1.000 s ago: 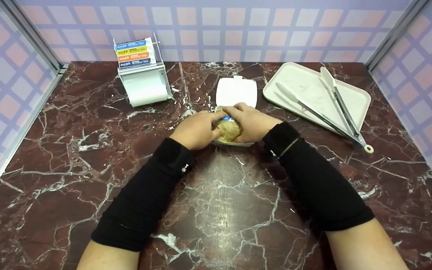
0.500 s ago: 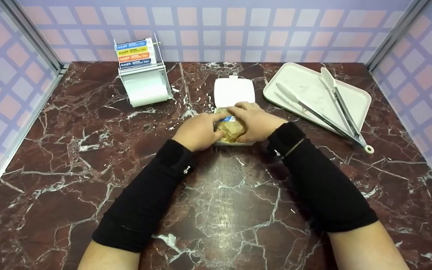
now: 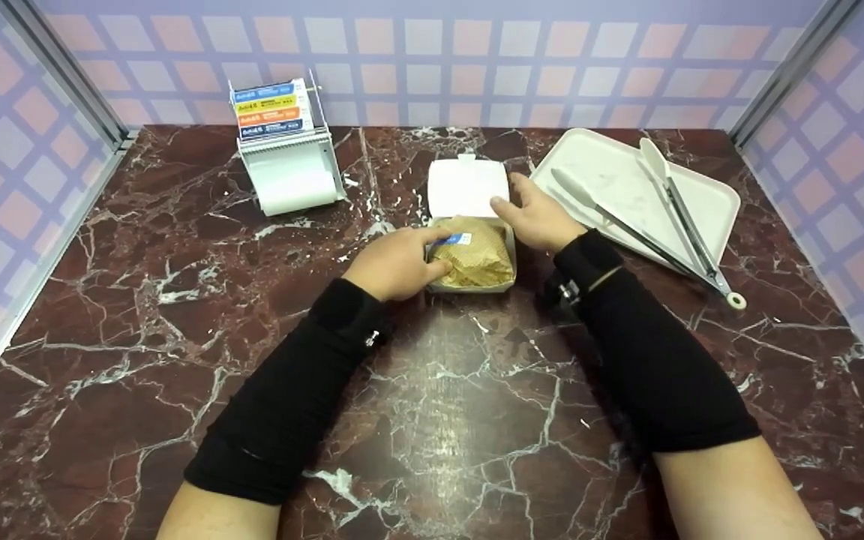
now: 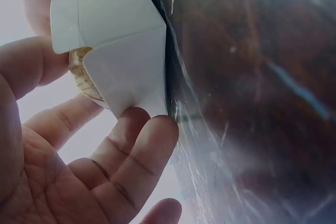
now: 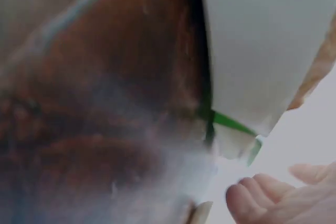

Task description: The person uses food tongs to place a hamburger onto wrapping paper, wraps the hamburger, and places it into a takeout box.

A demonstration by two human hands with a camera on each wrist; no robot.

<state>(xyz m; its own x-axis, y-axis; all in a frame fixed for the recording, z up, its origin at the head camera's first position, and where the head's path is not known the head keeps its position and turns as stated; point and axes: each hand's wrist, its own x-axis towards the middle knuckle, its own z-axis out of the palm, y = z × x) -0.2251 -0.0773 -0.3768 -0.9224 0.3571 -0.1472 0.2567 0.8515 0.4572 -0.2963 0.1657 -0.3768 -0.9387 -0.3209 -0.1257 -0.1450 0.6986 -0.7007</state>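
Note:
An open white burger box (image 3: 508,276) stands mid-table, its lid (image 3: 469,187) folded back behind it. Inside sits a burger (image 3: 477,255) wrapped in gold checked paper with a blue label (image 3: 453,239). My left hand (image 3: 396,262) holds the box's left side: thumb and forefinger reach over the rim by the wrapper, and other fingers (image 4: 152,140) press on the outer wall in the left wrist view. My right hand (image 3: 544,219) is off the burger, fingers extended at the lid's right edge. In the right wrist view it (image 5: 283,198) appears beyond the box wall.
A cream tray (image 3: 709,202) lies at the back right, with tongs (image 3: 649,240) across it, their ringed end past its front edge. A dispenser (image 3: 289,172) with a white roll and coloured labels stands back left. Patterned walls enclose the marble-look table (image 3: 432,420).
My right hand has left the wrapped burger and moved up and right to the lid's edge, uncovering the burger. My left hand stays at the box. Box and lid shifted slightly left earlier.

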